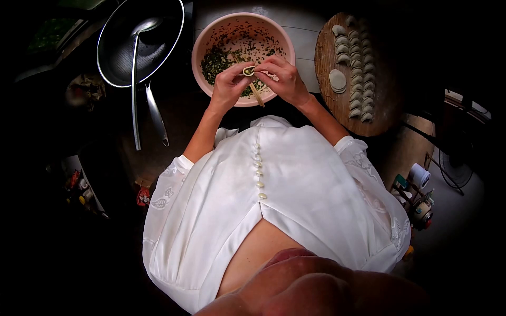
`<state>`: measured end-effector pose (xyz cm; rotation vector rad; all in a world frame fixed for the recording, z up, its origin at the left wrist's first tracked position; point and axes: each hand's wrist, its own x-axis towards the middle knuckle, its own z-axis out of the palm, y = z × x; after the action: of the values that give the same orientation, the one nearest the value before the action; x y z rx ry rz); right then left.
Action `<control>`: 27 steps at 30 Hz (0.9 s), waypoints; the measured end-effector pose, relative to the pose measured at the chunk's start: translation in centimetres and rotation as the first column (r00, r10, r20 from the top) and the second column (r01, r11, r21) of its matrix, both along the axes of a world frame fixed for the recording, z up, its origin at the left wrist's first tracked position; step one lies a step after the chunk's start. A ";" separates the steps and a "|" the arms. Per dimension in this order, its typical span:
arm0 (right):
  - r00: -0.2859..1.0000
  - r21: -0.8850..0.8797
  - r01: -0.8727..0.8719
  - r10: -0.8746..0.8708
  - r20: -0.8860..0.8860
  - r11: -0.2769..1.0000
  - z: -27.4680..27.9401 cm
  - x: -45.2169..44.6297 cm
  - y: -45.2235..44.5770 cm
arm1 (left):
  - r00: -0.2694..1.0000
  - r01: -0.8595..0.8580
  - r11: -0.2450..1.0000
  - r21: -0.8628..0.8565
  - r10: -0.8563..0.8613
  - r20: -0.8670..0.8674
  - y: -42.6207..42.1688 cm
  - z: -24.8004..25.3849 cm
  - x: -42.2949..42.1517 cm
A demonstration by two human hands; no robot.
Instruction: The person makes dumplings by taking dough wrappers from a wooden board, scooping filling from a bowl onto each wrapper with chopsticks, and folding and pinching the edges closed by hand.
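Observation:
Over the near part of a pink bowl (198, 58), both my hands hold one dumpling wrapper (249, 70), folded around a bit of green filling. My left hand (230, 84) pinches its left side; my right hand (284, 79) grips the right side with thumb and fingers. Chopped green filling (213, 58) lies in the bowl and clings to its wall. Wooden chopsticks (257, 96) lean out over the bowl's near rim, just below my hands. Their far ends are hidden by the hands and filling.
On the right, a round wooden board (329, 105) carries rows of folded dumplings (356, 79) and a small stack of flat wrappers (337, 80). A dark wok (116, 52) with a metal ladle (135, 89) stands at left. Bottles and jars (419, 203) sit at lower right.

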<state>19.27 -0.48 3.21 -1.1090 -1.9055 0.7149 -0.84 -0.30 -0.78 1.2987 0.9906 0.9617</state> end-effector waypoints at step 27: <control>0.988 -0.219 0.050 -0.080 -0.132 0.974 0.0 -0.2 -0.4 | 0.983 0.034 0.995 -0.095 -0.016 0.183 -0.6 0.0 0.4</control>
<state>19.07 -0.89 3.22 -1.2148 -1.6948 0.9547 -0.45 -0.88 -0.83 1.1181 0.8668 0.9825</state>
